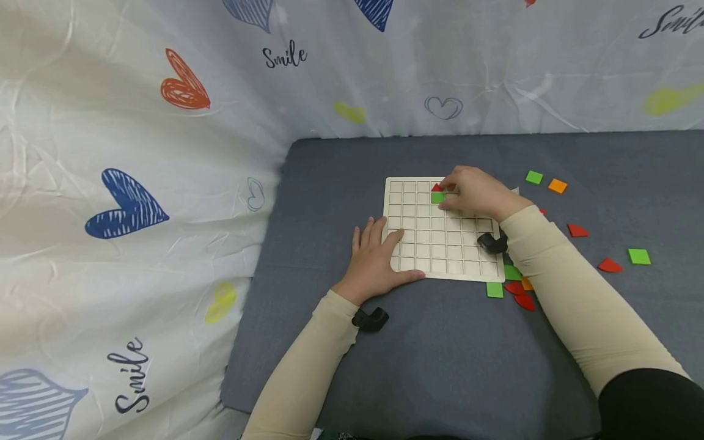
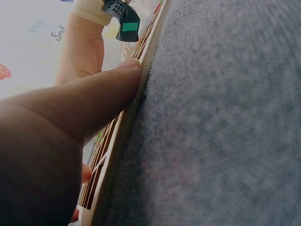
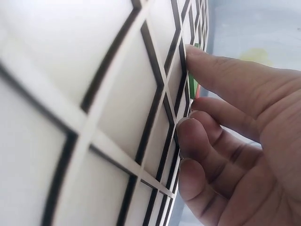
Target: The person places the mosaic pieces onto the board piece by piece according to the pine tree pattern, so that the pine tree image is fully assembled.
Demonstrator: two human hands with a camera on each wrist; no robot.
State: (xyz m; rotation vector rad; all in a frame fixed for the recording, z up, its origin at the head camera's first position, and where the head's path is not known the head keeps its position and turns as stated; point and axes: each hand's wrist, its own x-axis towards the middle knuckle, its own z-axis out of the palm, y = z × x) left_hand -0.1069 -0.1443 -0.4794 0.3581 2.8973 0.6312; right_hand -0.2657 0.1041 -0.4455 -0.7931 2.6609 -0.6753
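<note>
A pale, cream-coloured board [image 1: 447, 250] lies flat on the grey counter [image 1: 330, 183], between the left hand [image 1: 379, 260] and the right hand [image 1: 475, 189]. Thin raised strips divide its face into rows of small square cells inside a plain rim with rounded corners; the right wrist view shows smooth, pale cell floors with dark shadows along the strips.

The left hand is spread, fingers on the board's near-left side and thumb along its lower edge. The right hand bends its fingers down over the far rows, thumb and fingertips close together; whether they pinch a piece I cannot tell. Just left of its fingertips sit a bright green square [image 1: 437, 198] filling one cell and, directly beyond that, a red piece [image 1: 436, 188] whose visible part is triangular.

Right of the right hand lie a loose green tile [image 1: 534, 177] and an orange tile [image 1: 558, 186]; beyond its forearm, a curved-edged red tile [image 1: 609, 265].
</note>
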